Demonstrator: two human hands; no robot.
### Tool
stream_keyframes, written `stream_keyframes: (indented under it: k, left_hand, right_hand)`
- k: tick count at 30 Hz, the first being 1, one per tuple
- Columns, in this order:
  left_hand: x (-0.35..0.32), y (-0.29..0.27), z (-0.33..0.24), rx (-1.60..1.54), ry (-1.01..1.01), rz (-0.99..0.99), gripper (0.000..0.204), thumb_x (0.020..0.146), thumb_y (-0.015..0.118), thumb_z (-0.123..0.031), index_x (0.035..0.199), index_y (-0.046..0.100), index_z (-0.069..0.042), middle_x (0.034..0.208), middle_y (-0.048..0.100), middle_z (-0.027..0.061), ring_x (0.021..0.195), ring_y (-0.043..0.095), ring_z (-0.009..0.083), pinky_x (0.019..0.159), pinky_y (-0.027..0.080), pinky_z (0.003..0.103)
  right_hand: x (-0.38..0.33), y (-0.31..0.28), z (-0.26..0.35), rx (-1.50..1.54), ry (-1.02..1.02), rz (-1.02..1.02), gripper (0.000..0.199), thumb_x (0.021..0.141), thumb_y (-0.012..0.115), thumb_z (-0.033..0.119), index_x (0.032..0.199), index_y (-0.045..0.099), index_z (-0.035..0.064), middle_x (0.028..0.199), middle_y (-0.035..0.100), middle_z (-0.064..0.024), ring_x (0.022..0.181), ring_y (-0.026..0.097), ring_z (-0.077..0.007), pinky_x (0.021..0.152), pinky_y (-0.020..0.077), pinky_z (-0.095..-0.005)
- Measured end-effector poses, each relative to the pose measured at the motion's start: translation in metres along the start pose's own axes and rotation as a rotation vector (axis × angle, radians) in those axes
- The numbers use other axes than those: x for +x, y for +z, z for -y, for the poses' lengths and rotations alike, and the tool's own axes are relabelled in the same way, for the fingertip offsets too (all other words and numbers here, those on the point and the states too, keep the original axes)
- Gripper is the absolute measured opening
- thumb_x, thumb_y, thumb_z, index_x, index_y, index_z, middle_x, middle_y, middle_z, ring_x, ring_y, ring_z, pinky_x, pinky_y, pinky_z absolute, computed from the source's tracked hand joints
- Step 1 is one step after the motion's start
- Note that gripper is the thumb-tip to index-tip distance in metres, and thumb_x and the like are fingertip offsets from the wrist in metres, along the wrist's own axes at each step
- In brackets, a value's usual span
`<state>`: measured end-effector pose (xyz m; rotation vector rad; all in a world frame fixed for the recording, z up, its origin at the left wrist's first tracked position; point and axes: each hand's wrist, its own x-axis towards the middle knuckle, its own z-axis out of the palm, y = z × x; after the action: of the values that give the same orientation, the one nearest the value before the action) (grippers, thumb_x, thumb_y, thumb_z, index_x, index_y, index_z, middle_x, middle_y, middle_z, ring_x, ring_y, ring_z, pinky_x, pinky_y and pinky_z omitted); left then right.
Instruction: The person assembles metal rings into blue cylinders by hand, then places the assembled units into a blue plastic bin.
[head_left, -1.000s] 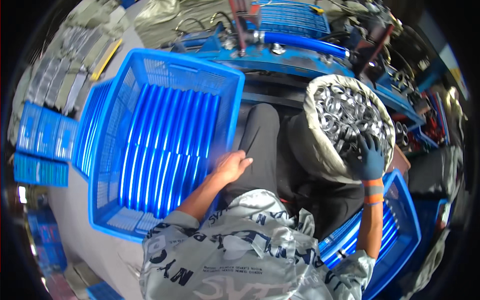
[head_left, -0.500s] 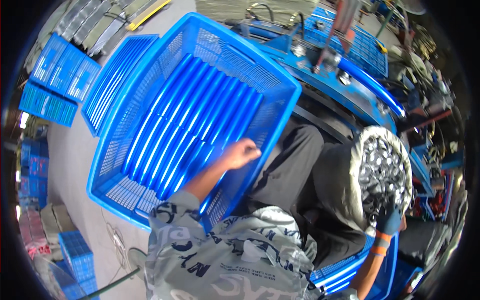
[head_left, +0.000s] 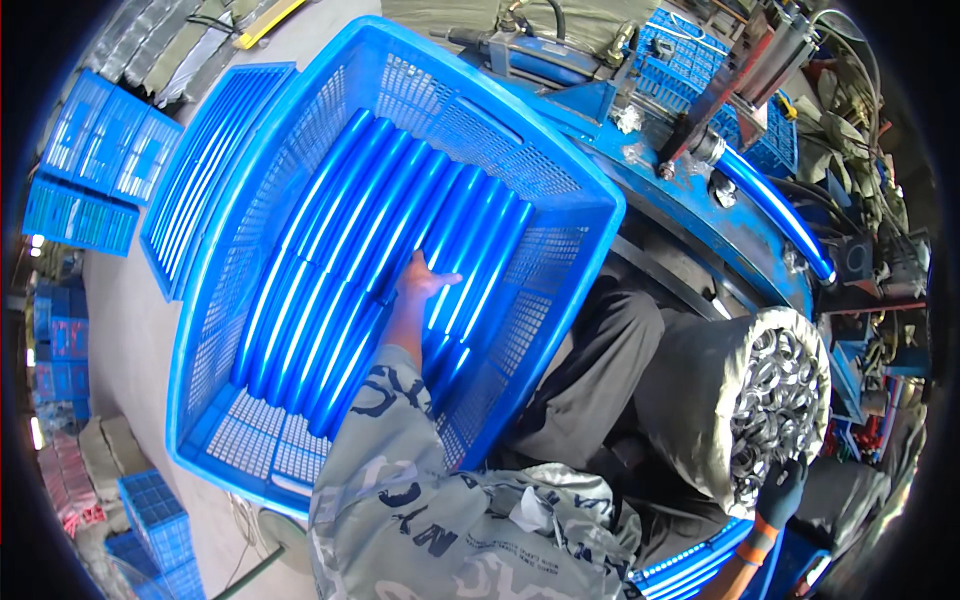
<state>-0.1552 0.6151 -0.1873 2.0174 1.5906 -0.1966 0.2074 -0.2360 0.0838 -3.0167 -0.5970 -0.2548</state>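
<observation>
My bare left hand is inside a large blue plastic crate, over rows of glossy blue curved tubes. Its thumb sticks out to one side and its fingers reach down onto a tube, spread rather than wrapped round it. At the lower right, my right hand wears a dark glove with an orange cuff. It is at the near rim of a pale cloth sack filled with metal rings. Its fingers are bent together; whatever is between them is too small to make out.
A blue metal bench with a clamp-like fixture runs behind the crate on the right. Another blue tube is mounted there. Stacked blue crates stand at the left. My legs are between crate and sack.
My left hand has moved left and farther into the crate, its fingers opening onto the tubes. My right hand has drawn back from among the rings to the sack's rim. The view has shifted slightly.
</observation>
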Motion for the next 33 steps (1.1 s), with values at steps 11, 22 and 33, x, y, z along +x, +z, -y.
stream_keyframes:
  k: [11,22,33]
  left_hand:
    - [-0.131,0.063,-0.094,-0.260,0.405,0.012,0.113,0.079,0.103,-0.045,0.166,0.053,0.005,0.161,0.065,0.0283,0.150,0.063,0.0399,0.125,0.052,0.050]
    - [-0.441,-0.105,-0.408,0.004,1.543,0.034,0.074,0.078,0.086,-0.013,0.150,0.069,-0.010,0.131,0.080,0.0166,0.119,0.079,0.0404,0.102,0.063,0.049]
    - [-0.495,-0.102,-0.425,0.244,1.646,0.126,0.077,0.071,0.085,-0.014,0.147,0.071,-0.013,0.106,0.074,0.0117,0.102,0.075,0.0376,0.086,0.061,0.050]
  right_hand:
    - [0.003,-0.040,0.051,1.840,0.342,-0.384,0.033,0.115,0.068,0.018,0.141,0.076,-0.0014,0.130,0.081,-0.0129,0.125,0.076,-0.0256,0.110,0.0603,-0.0404]
    - [-0.011,-0.042,0.113,2.503,0.094,0.066,0.097,0.104,0.085,0.054,0.178,0.040,0.0108,0.168,0.060,-0.0237,0.135,0.075,-0.0440,0.096,0.0734,-0.0521]
    - [-0.022,-0.046,0.087,2.192,-0.058,-0.098,0.094,0.097,0.096,0.013,0.175,0.045,-0.0006,0.169,0.061,-0.0216,0.150,0.066,-0.0320,0.127,0.0537,-0.0449]
